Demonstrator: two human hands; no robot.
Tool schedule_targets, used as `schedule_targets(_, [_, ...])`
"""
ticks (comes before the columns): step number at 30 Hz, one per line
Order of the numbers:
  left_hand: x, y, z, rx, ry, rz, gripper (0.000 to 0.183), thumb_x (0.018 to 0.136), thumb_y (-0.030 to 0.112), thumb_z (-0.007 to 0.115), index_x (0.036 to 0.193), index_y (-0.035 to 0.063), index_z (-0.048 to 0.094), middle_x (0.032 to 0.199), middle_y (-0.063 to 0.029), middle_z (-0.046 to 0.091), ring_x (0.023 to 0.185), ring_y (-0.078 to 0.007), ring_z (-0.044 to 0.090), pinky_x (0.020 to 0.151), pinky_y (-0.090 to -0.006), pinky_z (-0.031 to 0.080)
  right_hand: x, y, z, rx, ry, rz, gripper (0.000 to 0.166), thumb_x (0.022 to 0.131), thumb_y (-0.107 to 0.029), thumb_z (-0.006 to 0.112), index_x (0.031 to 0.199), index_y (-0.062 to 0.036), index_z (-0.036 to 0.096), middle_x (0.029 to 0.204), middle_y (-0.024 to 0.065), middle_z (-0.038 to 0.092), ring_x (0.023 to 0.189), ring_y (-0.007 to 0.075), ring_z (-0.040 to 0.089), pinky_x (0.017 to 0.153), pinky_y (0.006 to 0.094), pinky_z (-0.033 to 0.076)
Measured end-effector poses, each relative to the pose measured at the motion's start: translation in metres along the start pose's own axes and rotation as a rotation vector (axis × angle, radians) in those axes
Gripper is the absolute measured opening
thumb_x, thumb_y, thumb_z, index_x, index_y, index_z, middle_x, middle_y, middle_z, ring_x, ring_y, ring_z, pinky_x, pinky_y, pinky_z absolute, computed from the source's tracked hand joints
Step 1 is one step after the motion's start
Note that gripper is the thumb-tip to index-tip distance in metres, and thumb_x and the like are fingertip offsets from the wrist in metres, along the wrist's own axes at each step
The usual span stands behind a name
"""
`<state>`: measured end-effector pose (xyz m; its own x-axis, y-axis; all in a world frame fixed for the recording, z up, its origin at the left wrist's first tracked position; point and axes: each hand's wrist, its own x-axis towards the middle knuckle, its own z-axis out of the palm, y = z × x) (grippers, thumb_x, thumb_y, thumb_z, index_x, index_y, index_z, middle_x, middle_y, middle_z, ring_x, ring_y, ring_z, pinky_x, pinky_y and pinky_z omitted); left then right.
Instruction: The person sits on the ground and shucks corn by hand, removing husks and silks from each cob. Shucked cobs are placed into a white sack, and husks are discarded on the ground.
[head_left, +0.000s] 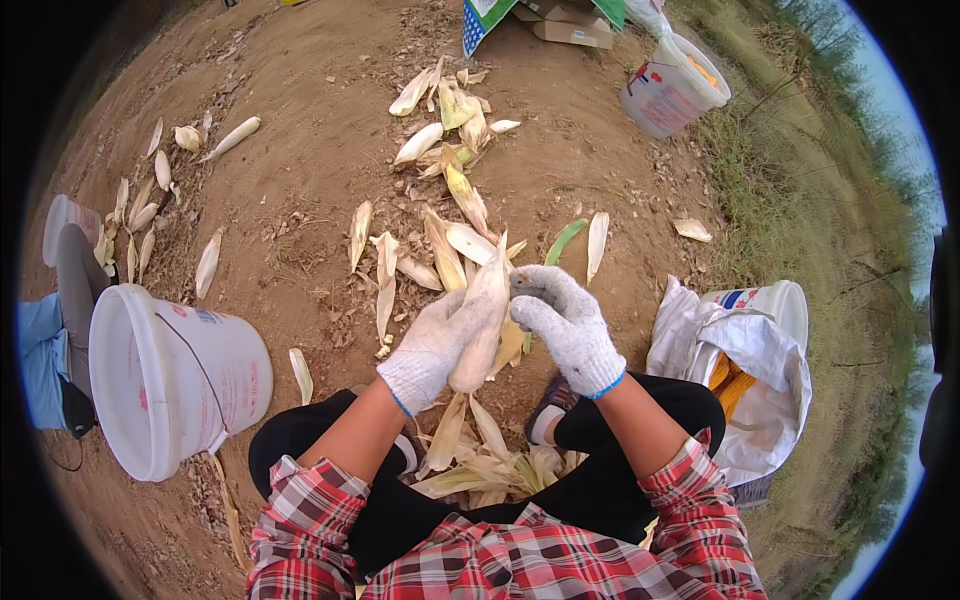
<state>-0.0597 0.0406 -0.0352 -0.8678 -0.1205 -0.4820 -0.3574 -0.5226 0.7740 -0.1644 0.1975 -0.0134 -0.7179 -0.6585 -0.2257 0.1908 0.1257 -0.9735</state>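
My left hand, in a white knitted glove, grips an ear of corn in its pale dry husk, its pointed tip away from me. My right hand, gloved the same way, is just right of the ear's upper part. Its fingers are curled and the thumb is near the fingertips; whether they touch the husk is hard to tell. Beyond the hands, several husked ears and loose husks lie on the soil. More loose husks are heaped between my legs.
A white plastic bucket lies tilted at left, beside a seated person. At right, a white woven sack holding yellow corn ears stands by another bucket. A further bucket and cardboard boxes are beyond.
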Motion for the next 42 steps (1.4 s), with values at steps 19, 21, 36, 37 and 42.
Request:
schedule_targets(19, [-0.004, -0.009, 0.028, 1.063, 0.333, 0.326, 0.052, 0.072, 0.038, 0.078, 0.110, 0.0095, 0.055, 0.105, -0.0142, 0.057, 0.095, -0.0355, 0.063, 0.083, -0.0441, 0.052, -0.001, 0.003, -0.006, -0.118, 0.012, 0.054, 0.025, 0.085, -0.022, 0.072, 0.091, -0.0016, 0.059, 0.080, 0.0026, 0.060, 0.077, 0.0092, 0.054, 0.071, 0.0280, 0.049])
schedule_targets(21, [-0.003, -0.013, 0.027, 1.054, 0.326, 0.326, 0.053, 0.072, 0.038, 0.077, 0.111, 0.0096, 0.055, 0.104, -0.0148, 0.058, 0.095, -0.0358, 0.063, 0.084, -0.0445, 0.051, -0.002, 0.000, -0.006, -0.153, 0.004, 0.046, 0.024, 0.086, -0.022, 0.070, 0.089, -0.0011, 0.059, 0.078, 0.0030, 0.058, 0.074, 0.0095, 0.052, 0.069, 0.0282, 0.048])
schedule_targets(36, [0.000, -0.014, 0.015, 0.392, 0.061, 0.086, 0.039, 0.088, 0.026, 0.069, 0.115, 0.0014, 0.057, 0.099, -0.0070, 0.062, 0.089, -0.0126, 0.059, 0.078, -0.0291, 0.051, -0.001, 0.003, -0.005, 0.078, 0.001, 0.210, 0.015, 0.088, -0.013, 0.064, 0.090, 0.0007, 0.061, 0.080, 0.0060, 0.063, 0.072, 0.0125, 0.060, 0.067, 0.0285, 0.050])
schedule_targets(37, [0.002, -0.017, 0.013, 0.305, 0.055, 0.066, 0.035, 0.091, 0.024, 0.067, 0.116, 0.0012, 0.057, 0.099, -0.0056, 0.062, 0.089, -0.0115, 0.059, 0.078, -0.0278, 0.051, 0.000, 0.003, -0.004, 0.153, -0.006, 0.250, 0.014, 0.088, -0.013, 0.064, 0.092, 0.0006, 0.062, 0.081, 0.0060, 0.064, 0.072, 0.0127, 0.060, 0.068, 0.0282, 0.051])
schedule_targets(42, [0.001, -0.017, 0.015, -0.041, 0.087, 0.028, 0.041, 0.095, 0.025, 0.061, 0.127, 0.0007, 0.054, 0.104, -0.0056, 0.063, 0.091, -0.0118, 0.059, 0.082, -0.0283, 0.050, 0.002, 0.007, -0.007, 0.410, 0.010, 0.336, 0.021, 0.090, -0.017, 0.066, 0.101, -0.0006, 0.061, 0.088, 0.0064, 0.066, 0.077, 0.0143, 0.062, 0.071, 0.0284, 0.053])
